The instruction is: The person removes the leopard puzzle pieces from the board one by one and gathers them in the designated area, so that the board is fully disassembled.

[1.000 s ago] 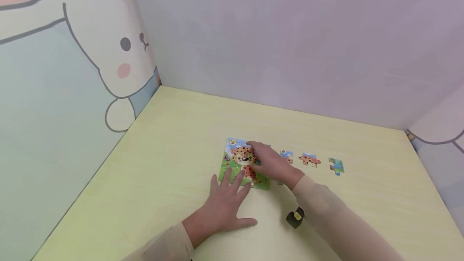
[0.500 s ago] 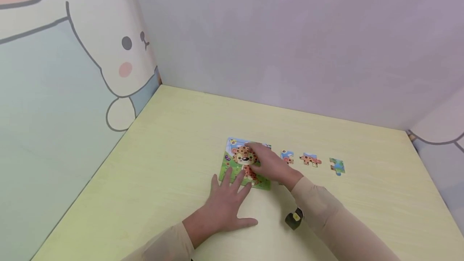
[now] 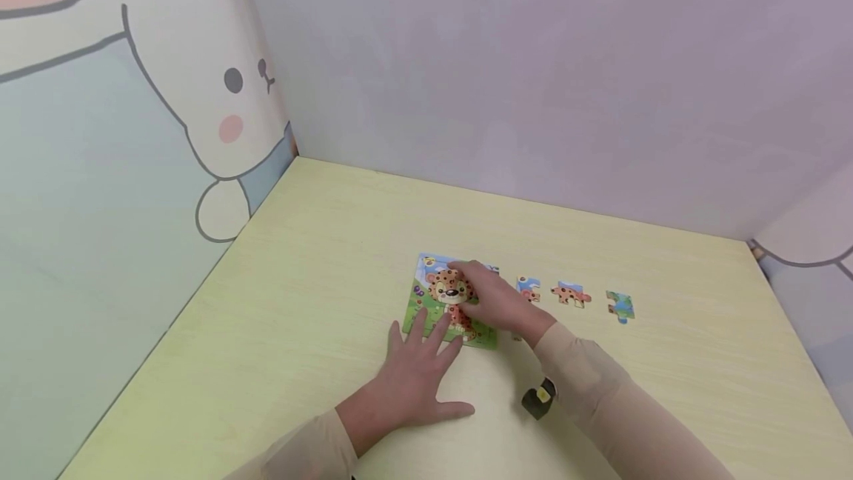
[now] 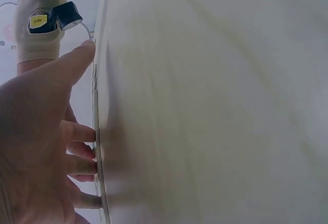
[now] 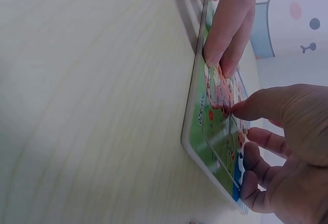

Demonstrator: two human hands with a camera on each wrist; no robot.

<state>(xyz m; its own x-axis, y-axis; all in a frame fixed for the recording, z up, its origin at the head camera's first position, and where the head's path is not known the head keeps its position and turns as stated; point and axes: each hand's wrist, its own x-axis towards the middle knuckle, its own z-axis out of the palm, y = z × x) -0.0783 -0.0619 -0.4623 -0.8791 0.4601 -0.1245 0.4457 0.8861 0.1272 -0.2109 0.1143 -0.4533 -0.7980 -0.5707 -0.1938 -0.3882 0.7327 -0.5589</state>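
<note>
A flat jigsaw puzzle board [image 3: 420, 301] with a spotted leopard cub on green grass lies on the table. My left hand [image 3: 415, 380] has its fingers spread, the fingertips resting on the board's near edge. Over the board's right side, my right hand [image 3: 498, 301] bends its thumb and fingers down onto the picture. In the right wrist view the thumb [image 5: 248, 106] touches the cub and the curled fingers [image 5: 256, 165] reach the blue edge, apparently pinching a puzzle piece between them. That piece is mostly hidden by the hand.
Right of the board lie a blue-and-orange loose piece [image 3: 529, 287], a spotted piece [image 3: 570, 294] and a blue-green piece [image 3: 620, 306]. Another piece [image 3: 516, 337] shows partly beside the right wrist. Walls [image 3: 506, 95] enclose the pale table [image 3: 320, 258] at the back and sides.
My right hand has shifted very slightly left over the board, its fingers still bent on the picture. The left hand and loose pieces stay in place.
</note>
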